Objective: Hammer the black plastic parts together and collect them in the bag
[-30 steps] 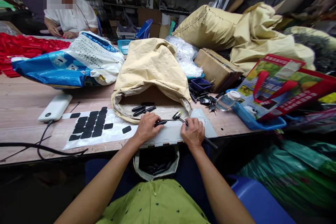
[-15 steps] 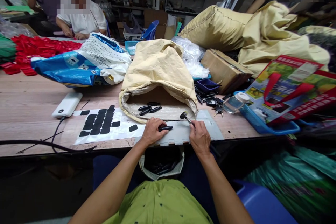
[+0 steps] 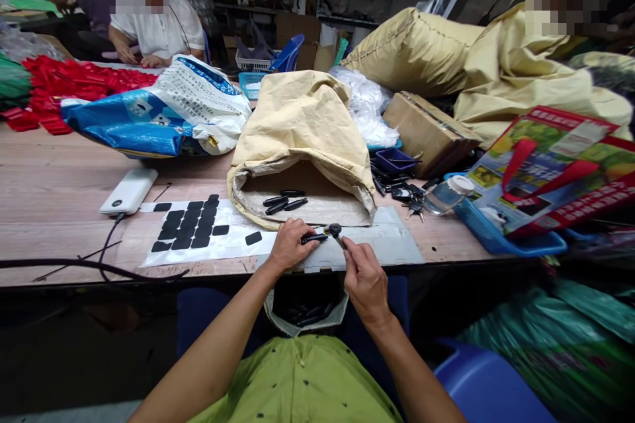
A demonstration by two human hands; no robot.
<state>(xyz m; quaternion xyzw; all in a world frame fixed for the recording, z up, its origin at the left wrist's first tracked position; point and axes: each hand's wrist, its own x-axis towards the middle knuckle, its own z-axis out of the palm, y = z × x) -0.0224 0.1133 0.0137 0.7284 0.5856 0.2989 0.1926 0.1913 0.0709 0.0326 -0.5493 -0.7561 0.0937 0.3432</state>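
My left hand [image 3: 290, 244] presses a small black key-shaped part [image 3: 314, 237] down on a grey plate [image 3: 391, 238] at the table's front edge. My right hand [image 3: 364, 277] grips the handle of a small hammer whose metal head [image 3: 335, 230] hangs just right of the black part. Behind them an open tan sack [image 3: 300, 139] lies on its side with a few more black parts [image 3: 285, 202] in its mouth. A second small bag [image 3: 305, 314] with black parts sits under the table edge at my lap.
A white sheet of black rubber pads [image 3: 191, 228] and a white power bank [image 3: 129, 190] with its cable lie to the left. A blue-white sack [image 3: 149, 119], a cardboard box [image 3: 426, 132], keys [image 3: 407, 195] and a blue basket [image 3: 496, 225] crowd the table. A person sits at the far left.
The hammer head has come left and down toward the black part. My right hand has pulled back toward me and tilted the handle up. My left hand stays on the part.
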